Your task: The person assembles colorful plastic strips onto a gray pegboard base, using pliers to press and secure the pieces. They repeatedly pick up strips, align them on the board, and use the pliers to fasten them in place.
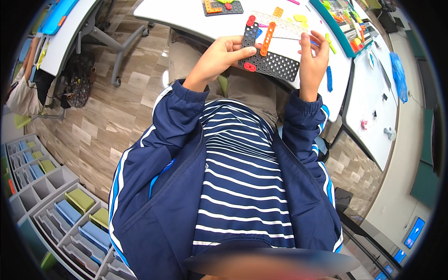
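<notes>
My left hand [225, 57] grips a black perforated building plate [280, 66] assembly near the table's front edge, thumb on top. A second black perforated strip [248, 38] stands up from its left end. Red connectors [250, 67] sit at both ends of that strip. An orange perforated beam [268, 39] tilts upward from the plate. My right hand [314, 58] is raised just beyond the plate's right end, fingers apart and slightly bent. A bit of blue shows between its thumb and fingers; whether it touches them is unclear.
On the white table [177, 16] lie another black plate [223, 8] with coloured parts, a pale perforated plate [287, 31], and a blue beam [330, 78]. A teal-edged tray [332, 29] of parts stands at right. Drawer units [51, 196] are at lower left. Another person's arm [31, 58] shows far left.
</notes>
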### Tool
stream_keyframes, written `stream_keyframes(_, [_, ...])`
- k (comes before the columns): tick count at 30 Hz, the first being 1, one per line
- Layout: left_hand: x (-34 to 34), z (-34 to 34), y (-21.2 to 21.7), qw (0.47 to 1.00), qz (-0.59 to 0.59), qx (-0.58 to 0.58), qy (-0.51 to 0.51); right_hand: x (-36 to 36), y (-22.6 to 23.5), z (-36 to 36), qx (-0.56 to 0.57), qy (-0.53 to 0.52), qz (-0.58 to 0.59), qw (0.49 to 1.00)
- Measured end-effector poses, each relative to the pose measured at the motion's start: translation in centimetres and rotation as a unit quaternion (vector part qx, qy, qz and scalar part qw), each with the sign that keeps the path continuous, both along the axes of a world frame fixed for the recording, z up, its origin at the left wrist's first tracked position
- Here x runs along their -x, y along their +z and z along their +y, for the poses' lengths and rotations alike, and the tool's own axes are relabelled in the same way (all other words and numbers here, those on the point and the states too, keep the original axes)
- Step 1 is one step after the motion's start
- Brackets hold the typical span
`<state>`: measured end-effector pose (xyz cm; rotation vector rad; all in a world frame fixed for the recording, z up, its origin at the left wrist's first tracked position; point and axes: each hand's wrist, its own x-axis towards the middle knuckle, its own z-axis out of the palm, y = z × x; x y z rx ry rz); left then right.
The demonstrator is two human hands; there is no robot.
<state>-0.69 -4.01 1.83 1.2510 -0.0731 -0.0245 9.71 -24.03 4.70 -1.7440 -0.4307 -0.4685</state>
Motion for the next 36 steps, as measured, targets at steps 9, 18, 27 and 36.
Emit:
stream_keyframes(9, [-0.3,0.3,-0.6,0.999,0.017,-0.039,-0.030,-0.7,-0.6,-0.9,-0.097,0.196,0.178,0.959])
stream_keyframes(18, [0.0,3.5,-0.3,0.999,-0.001,-0.024,0.036,-1.2,-2.0,-1.0,-0.022,0.160,0.151,0.975])
stream_keyframes(27, [0.6,3.7,0.5,1.000,0.000,0.001,0.005,-0.1,-2.7,0.9,0.249,0.211,-0.100,0.940])
stream_keyframes(36, [0.4,1.9,0.3,0.996,0.023,0.033,-0.084,0.4,-2.8,0.8,0.221,0.158,-0.044,0.961])
